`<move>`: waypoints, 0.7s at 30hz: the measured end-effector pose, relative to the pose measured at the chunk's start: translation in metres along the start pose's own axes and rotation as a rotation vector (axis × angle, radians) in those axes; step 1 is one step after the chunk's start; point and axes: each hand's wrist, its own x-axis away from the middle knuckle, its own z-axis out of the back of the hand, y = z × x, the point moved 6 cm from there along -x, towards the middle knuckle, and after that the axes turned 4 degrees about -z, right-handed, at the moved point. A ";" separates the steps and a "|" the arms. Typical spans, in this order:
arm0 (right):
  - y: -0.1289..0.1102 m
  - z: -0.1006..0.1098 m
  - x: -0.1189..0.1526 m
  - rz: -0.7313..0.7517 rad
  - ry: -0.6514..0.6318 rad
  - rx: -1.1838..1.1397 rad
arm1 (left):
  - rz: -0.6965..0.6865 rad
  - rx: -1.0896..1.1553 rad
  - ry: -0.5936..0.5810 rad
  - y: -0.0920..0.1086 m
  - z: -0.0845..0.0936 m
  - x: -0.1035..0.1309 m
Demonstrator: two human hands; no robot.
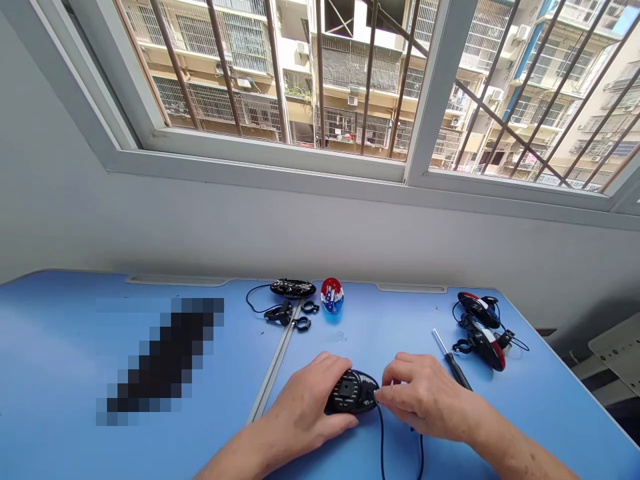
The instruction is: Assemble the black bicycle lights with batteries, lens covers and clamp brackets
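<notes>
A black oval device with a slotted, square-centred underside lies on the blue table in front of me. My left hand is wrapped round its left end, thumb at the near edge and fingers at the far edge. At its right end my right hand is closed, thumb and index fingertips pinched by the spot where a black cable leaves the device. Whatever lies between those fingertips is too small to make out. The cable runs down toward the table's near side and loops up below my right hand.
A screwdriver lies right of my right hand, near two red, white and black devices. Farther back are a black oval part, clamp rings and a red-and-blue shell. A pixelated dark patch covers the left.
</notes>
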 end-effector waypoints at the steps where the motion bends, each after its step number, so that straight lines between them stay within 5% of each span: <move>1: 0.000 -0.001 0.000 -0.002 -0.004 0.003 | 0.000 -0.003 0.001 0.000 0.000 0.000; 10: 0.009 0.004 0.000 -0.102 0.016 -0.088 | -0.041 -0.012 0.053 -0.003 0.001 0.001; 21: 0.076 0.011 0.013 -0.503 0.287 0.084 | -0.065 -0.112 0.321 -0.034 -0.008 0.002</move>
